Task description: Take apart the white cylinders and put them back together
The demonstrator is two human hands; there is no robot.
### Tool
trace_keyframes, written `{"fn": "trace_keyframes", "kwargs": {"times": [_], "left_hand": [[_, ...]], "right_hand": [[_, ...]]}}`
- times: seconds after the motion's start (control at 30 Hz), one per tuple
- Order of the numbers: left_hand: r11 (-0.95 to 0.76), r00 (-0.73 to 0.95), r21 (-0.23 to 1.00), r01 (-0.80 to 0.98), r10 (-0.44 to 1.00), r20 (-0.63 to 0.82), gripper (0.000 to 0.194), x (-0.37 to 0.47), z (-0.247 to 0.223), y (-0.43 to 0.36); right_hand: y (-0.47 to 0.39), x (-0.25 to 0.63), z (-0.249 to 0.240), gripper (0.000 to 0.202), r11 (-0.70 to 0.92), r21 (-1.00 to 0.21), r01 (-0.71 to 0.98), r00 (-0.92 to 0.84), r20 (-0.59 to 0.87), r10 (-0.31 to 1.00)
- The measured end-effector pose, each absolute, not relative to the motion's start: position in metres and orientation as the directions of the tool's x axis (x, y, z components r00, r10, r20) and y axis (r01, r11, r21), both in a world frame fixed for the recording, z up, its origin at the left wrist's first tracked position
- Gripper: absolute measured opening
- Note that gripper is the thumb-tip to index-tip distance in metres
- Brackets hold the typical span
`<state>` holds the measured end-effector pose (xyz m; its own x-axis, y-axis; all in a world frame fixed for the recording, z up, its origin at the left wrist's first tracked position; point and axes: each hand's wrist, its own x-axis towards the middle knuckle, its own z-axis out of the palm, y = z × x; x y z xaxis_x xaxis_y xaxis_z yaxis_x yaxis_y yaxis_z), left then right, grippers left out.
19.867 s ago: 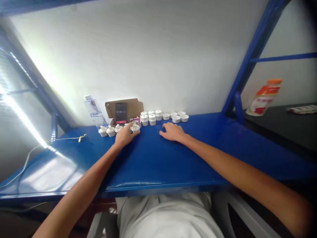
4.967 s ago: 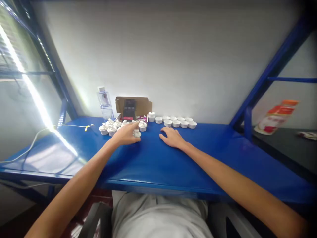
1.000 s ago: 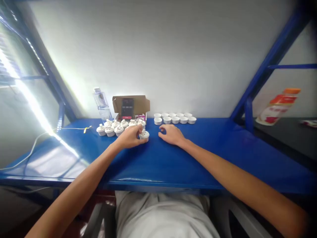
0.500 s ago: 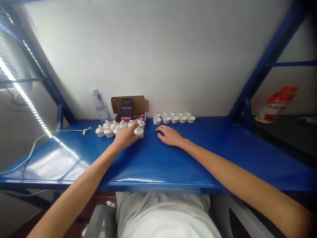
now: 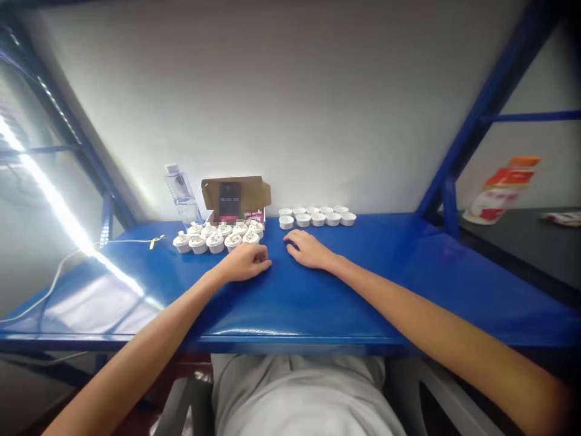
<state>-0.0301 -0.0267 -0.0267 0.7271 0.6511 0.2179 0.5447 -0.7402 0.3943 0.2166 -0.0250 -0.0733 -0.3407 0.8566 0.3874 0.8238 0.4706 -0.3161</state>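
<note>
My left hand [image 5: 245, 262] rests on the blue table just in front of the right end of a group of small white cups [image 5: 215, 243]. These are filled, with white tops that carry dark specks and small raised pieces. Its fingers curl loosely, with a gap to the thumb and nothing visible between them. My right hand [image 5: 306, 249] lies on the table to the right, fingers bent and thumb apart, holding nothing. Just beyond it stand two rows of plain white cups [image 5: 318, 219] with open tops.
Behind the filled cups sits an opened cardboard box [image 5: 255, 191] with a phone [image 5: 230, 201] propped in it. A clear bottle [image 5: 184, 197] stands to its left. A white cable [image 5: 59, 272] crosses the blue table [image 5: 290, 303]. At far right is a red-capped bottle [image 5: 502, 191].
My left hand has come off the rightmost filled cup and moved toward me and slightly right. That cup now stands in the front row. My right hand has stayed put.
</note>
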Motion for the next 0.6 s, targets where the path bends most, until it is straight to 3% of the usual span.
{"fn": "trace_keyframes", "kwargs": {"times": [0.2, 0.43, 0.6], "left_hand": [[-0.74, 0.728, 0.399, 0.542, 0.65, 0.217, 0.018, -0.033, -0.027, -0.023], [-0.722, 0.69, 0.318, 0.615, 0.688, 0.225, 0.054, -0.026, -0.035, -0.029], [-0.724, 0.679, 0.226, 0.652, 0.69, 0.249, 0.046, -0.021, -0.039, -0.033]], "right_hand": [[-0.024, 0.218, -0.074, 0.031, 0.477, -0.311, 0.822, -0.349, 0.387, 0.854], [-0.024, 0.218, -0.075, 0.03, 0.482, -0.307, 0.821, -0.345, 0.406, 0.846], [-0.024, 0.218, -0.074, 0.03, 0.485, -0.308, 0.818, -0.35, 0.401, 0.847]]}}
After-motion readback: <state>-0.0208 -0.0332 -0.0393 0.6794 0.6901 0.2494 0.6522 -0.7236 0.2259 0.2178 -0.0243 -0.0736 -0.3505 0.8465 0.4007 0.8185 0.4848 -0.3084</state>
